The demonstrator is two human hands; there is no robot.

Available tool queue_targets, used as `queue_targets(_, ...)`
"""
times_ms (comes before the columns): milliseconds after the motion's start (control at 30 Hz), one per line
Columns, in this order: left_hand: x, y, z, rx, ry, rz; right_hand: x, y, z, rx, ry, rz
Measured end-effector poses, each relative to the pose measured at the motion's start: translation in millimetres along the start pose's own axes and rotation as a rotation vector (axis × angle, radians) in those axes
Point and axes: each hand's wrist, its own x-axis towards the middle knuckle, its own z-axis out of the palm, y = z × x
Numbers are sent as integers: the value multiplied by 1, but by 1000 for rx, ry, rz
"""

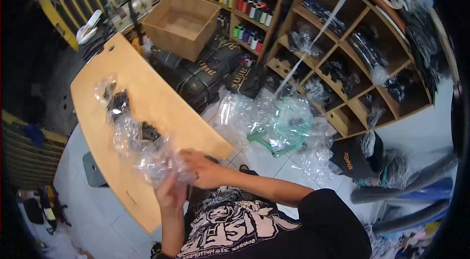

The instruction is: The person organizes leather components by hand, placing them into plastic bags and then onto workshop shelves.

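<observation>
A crumpled clear plastic bag (157, 163) is between my hands at the near edge of the wooden table (171, 107). My left hand (171, 194) grips its lower end from below, fingers closed. On its right side, my right hand (201, 167) is closed on the same bag, with the fingers slightly blurred. Whatever the bag contains cannot be made out. Farther up the table lie another clear bag (126, 134), a dark bundle (151, 132), a black packet in shiny plastic (119, 105) and a small clear bag (104, 88).
Beyond the table stands an open wooden box (183, 14) on dark printed bags (198, 73). Thread spools fill a shelf (257, 11). A cubby shelf (352, 53) holds plastic-wrapped items. Clear bags (240, 117) and a green-handled plastic bag (289, 122) cover part of the tiled floor.
</observation>
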Motion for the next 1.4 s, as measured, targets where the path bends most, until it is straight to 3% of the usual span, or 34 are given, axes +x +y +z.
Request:
queue_targets(33, 2, 4, 3, 5, -19, -12, 1, -1, -9, -14, 18, 2)
queue_targets(100, 6, 13, 2, -340, -354, -38, 3, -28, -35, 115, -647, 398)
queue_targets(133, 18, 9, -22, -351, -491, 37, -2, -43, -43, 60, -530, 438)
queue_targets(167, 22, 7, -44, -345, -502, 16, -12, -45, -44, 60, -506, 445)
queue_targets(233, 35, 6, -67, -265, -138, 213, -25, -48, -49, 14, -252, 379)
queue_targets(267, 30, 19, -44, -309, 124, 235, -26, -64, -58, -43, -305, 456)
queue_targets(300, 33, 27, -44, -304, 105, 210, -29, -69, -60, -53, -277, 469)
queue_targets(367, 43, 44, -54, 381, -249, 419, -42, -76, -61, -49, -324, 492)
queue_targets(400, 48, 48, -51, 380, -268, 399, -48, -74, -59, -13, -331, 473)
queue_targets(467, 51, 55, -37, 892, -243, 443, -71, -76, -51, -163, -241, 413)
queue_targets(500, 49, 58, -14, 900, -280, 434, -81, -78, -49, -315, -163, 342)
queue_targets(533, 46, 62, 18, 631, -18, 394, -91, -78, -53, -325, -123, 358)
queue_targets(567, 39, 64, 43, 362, 239, 332, -101, -78, -61, -310, -200, 544)
queue_targets(600, 31, 62, 57, 532, 114, 620, -111, -82, -70, -284, -277, 729)
queue_targets(633, 24, 61, 71, 684, -22, 916, -120, -88, -80, -288, -237, 748)
queue_targets(667, -20, 30, 113, 725, -141, 1007, -127, -98, -89, -226, -141, 749)
queue_targets(733, -41, 3, 108, 875, -1257, 332, -149, -110, -98, -126, 12, 647)
queue_targets(767, -48, -15, 108, 874, -1261, 334, -164, -111, -99, -129, 15, 646)
queue_targets(833, -56, -61, 117, 1477, -1564, 530, -196, -111, -102, -418, 230, 393)
queue_targets(867, -61, -83, 123, 1786, -1698, 637, -210, -127, -127, -369, 30, 489)
queue_targets(900, -68, -98, 132, 2101, -1806, 761, -221, -150, -147, -385, 42, 490)
queue_targets(967, -87, -104, 150, 2071, -1870, 839, -241, -197, -175, -436, -45, 584)
queue_targets(1000, -95, -102, 160, 2050, -1920, 896, -254, -211, -178, -673, -1, 475)
queue_targets(1100, -112, -92, 200, 2127, -1771, 778, -284, -240, -200, -740, 37, 637)
queue_targets(1167, -119, -99, 201, 2013, -1839, 691, -297, -261, -210, -817, 60, 570)
queue_targets(1233, -128, -106, 205, 1924, -1644, 795, -303, -277, -225, -661, -12, 565)
queue_targets(1300, -116, -135, 218, 1532, -1531, 1107, -303, -275, -245, -607, 35, 443)
queue_targets(1333, -117, -151, 223, 1420, -1414, 1076, -300, -271, -254, -306, 97, 575)
queue_targets(1367, -99, -185, 202, 1336, -1275, 895, -297, -266, -258, -2, 158, 694)
queue_targets(1400, -106, -223, 192, 1267, -1118, 609, -297, -258, -255, 233, 301, 654)
